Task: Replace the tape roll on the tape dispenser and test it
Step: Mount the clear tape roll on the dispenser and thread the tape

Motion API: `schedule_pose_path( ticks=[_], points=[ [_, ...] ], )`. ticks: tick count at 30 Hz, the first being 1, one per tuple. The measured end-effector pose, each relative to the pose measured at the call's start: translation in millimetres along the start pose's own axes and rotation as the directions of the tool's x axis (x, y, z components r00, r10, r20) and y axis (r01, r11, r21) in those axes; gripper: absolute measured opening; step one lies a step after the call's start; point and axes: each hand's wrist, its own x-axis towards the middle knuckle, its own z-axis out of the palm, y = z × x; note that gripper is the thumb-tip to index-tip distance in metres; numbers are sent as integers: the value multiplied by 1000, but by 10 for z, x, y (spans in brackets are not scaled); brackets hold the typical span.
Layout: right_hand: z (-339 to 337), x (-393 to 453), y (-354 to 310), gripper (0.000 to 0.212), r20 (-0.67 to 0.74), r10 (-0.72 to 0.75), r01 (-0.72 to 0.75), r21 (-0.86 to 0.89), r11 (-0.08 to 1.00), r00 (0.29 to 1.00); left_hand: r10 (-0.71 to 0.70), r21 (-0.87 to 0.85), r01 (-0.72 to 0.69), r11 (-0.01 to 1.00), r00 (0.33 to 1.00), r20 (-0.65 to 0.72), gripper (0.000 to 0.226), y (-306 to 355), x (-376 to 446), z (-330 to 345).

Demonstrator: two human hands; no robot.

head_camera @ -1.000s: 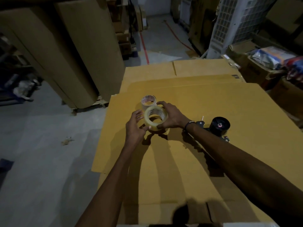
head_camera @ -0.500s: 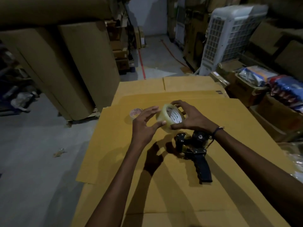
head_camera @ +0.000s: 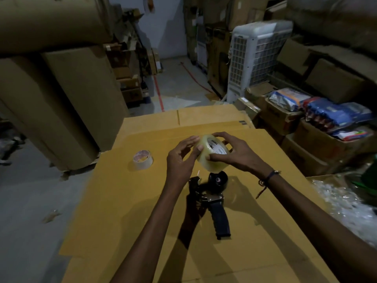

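A full roll of clear tape [head_camera: 212,155] with a white printed core is held in the air above the cardboard sheets [head_camera: 126,201]. My right hand [head_camera: 234,153] grips it from the right, fingers curled over its rim. My left hand [head_camera: 180,160] touches its left edge with thumb and fingertips. Just below the roll lies the black tape dispenser [head_camera: 212,201] on its side, handle pointing toward me, its spool hub bare. A nearly used-up roll [head_camera: 142,159] stands on the cardboard to the left.
Tall cardboard stacks [head_camera: 67,111] rise at the left. A white air cooler [head_camera: 253,58] stands at the back right, with open boxes of packaged goods [head_camera: 318,111] beside it. Bubble wrap [head_camera: 342,203] lies at the right edge. Grey floor [head_camera: 30,221] on the left.
Both hands lifted the full roll away from the old roll and carried it right, over the dispenser. The old roll stays on the cardboard. The camera view tilted up.
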Motion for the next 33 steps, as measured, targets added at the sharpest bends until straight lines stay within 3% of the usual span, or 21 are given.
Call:
schedule_pose_path(
  ticks=[5, 12, 15, 19, 22, 28, 33],
  points=[
    [-225, -38, 91, 83, 20, 41, -40, -26, 999, 999, -23, 1, 23, 1000, 999, 33, 26, 75, 67, 183],
    [-278, -56, 46, 55, 130, 265, -288, 216, 933, 955, -96, 42, 93, 995, 991, 96, 29, 120, 116, 218],
    [-257, -60, 33, 64, 161, 282, -318, 287, 904, 946, -131, 42, 127, 991, 982, 133, 37, 116, 137, 163],
    [-202, -19, -6, 85, 181, 302, -350, 370, 861, 936, -158, 60, 147, 987, 955, 251, 64, 155, 83, 85],
    [-168, 12, -28, 86, 206, 282, -344, 400, 850, 937, -119, 71, 106, 992, 969, 217, 67, 187, 50, 82],
    [-140, 20, -66, 86, 236, 253, -330, 388, 861, 938, -165, 4, 166, 986, 973, 162, 84, 235, 94, -18],
    [-86, 32, -219, 70, 202, 279, -343, 474, 811, 939, -27, 140, -6, 990, 973, 230, 92, 195, 58, 24]
  ],
)
